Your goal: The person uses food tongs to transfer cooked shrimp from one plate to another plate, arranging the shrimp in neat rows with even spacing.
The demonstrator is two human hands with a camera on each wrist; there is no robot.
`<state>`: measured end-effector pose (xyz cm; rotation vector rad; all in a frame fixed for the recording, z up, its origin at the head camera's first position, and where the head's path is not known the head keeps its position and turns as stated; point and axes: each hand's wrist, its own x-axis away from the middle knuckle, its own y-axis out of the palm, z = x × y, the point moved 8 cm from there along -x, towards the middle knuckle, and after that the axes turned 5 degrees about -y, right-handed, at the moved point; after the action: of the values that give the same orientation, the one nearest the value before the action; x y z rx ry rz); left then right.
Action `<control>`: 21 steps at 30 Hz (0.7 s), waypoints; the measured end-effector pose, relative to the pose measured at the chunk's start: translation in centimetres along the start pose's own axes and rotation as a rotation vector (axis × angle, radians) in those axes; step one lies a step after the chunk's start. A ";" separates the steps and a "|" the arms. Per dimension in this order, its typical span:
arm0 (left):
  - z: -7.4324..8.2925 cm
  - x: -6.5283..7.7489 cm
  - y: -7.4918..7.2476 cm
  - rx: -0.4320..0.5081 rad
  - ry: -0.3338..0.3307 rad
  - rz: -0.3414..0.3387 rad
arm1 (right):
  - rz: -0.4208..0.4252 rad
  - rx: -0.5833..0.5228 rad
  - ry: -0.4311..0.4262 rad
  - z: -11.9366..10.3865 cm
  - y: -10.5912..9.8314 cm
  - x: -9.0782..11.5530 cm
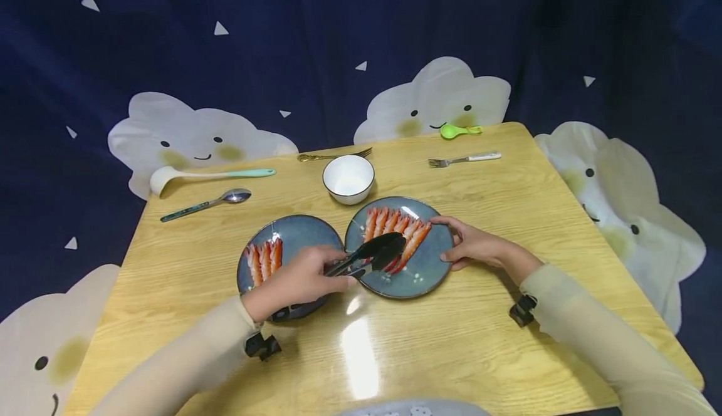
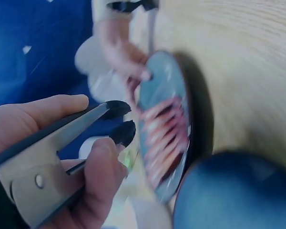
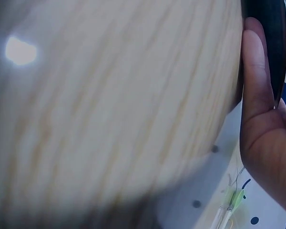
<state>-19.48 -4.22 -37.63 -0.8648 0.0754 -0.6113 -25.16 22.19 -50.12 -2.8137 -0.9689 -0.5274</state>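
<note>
Black-tipped tongs (image 1: 379,253) are gripped in my left hand (image 1: 299,278). In the head view their tips overlap the right blue plate (image 1: 431,275); the left wrist view shows these tips (image 2: 122,133) slightly apart with nothing between them. Several red-and-white shrimp (image 1: 416,244) lie in a row on that plate. My right hand (image 1: 476,247) pinches its right rim, thumb and fingers on opposite faces, as the right wrist view also shows. Under my left forearm and hand sits the left blue plate (image 1: 304,231), partly hidden, with three shrimp (image 1: 264,260) visible.
A white bowl (image 1: 348,179) stands behind the plates. To the left lie a ladle (image 1: 209,174) and a metal spoon (image 1: 209,204). Along the back are a gold-coloured fork (image 1: 333,156), a white-handled fork (image 1: 465,159) and a green spoon (image 1: 459,131). A dark curtain hangs beyond the wooden table.
</note>
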 end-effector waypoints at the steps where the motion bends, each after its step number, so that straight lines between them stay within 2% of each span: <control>1: -0.4 0.8 -0.8 0.005 -0.032 0.025 | -0.002 0.003 -0.003 -0.1 0.0 0.0; 6: -3.3 5.0 -4.6 0.000 -0.199 0.126 | -0.022 0.007 -0.007 -0.1 0.1 -0.2; 11: -6.3 9.0 -7.0 -0.050 -0.363 0.223 | -0.022 0.024 -0.010 0.1 -0.2 -0.4; 15: -8.3 11.4 -7.3 -0.104 -0.492 0.227 | -0.032 0.028 -0.011 0.2 -0.4 -0.6; 18: -9.3 12.6 -6.6 -0.137 -0.573 0.197 | -0.053 0.014 -0.004 0.3 -0.4 -0.6; 21: -9.8 13.4 -5.9 -0.150 -0.626 0.180 | -0.079 0.003 -0.004 0.3 -0.3 -0.7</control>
<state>-14.08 -20.98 -37.36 -1.1484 -0.3682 -0.1483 -25.80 22.05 -50.63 -2.7844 -1.0849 -0.5286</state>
